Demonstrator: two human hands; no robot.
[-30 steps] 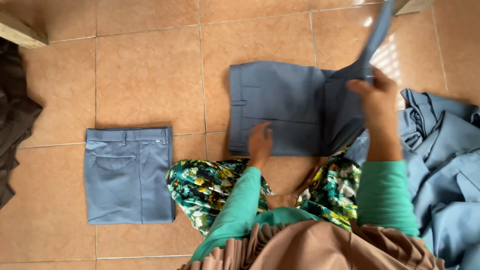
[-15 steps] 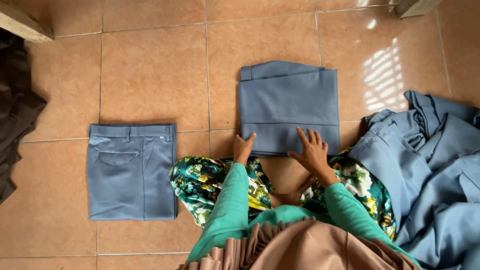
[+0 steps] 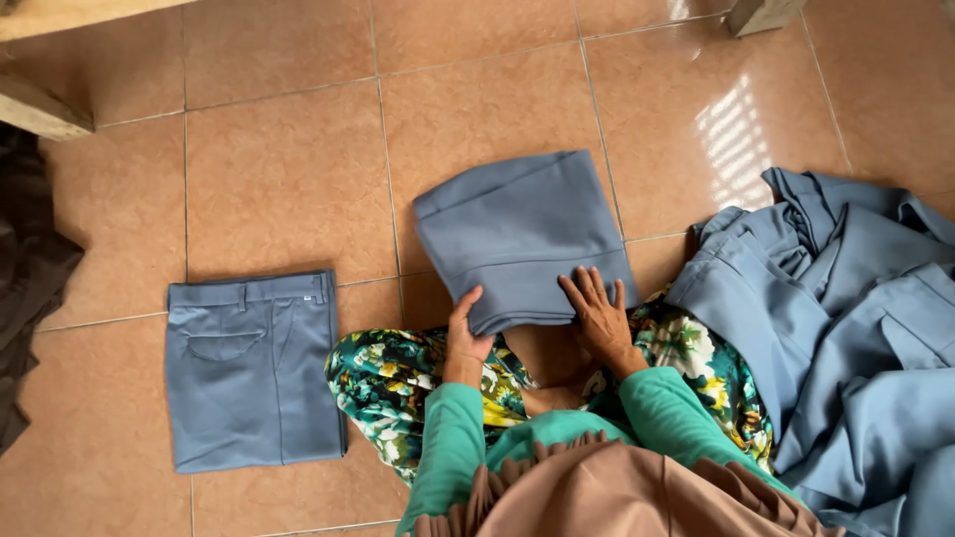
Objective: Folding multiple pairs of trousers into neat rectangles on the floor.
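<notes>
A folded pair of blue-grey trousers [image 3: 522,234] lies on the tiled floor in front of my knees. My left hand [image 3: 466,333] grips its near left corner, thumb over the edge. My right hand [image 3: 600,313] lies flat with spread fingers on the near right part of the same fold. A second folded pair of blue-grey trousers [image 3: 251,368], pocket and waistband showing, lies on the floor to my left, apart from both hands.
A heap of unfolded blue-grey garments [image 3: 856,338] fills the right side. Dark cloth [image 3: 25,288] lies at the left edge. Wooden beams [image 3: 40,104] are at the top left. My floral skirt [image 3: 398,383] covers my knees.
One second ago my right hand held a trouser leg up; it folded it down over the pile. Both hands now rest at the near edge, and the folded piece sits turned slightly.
</notes>
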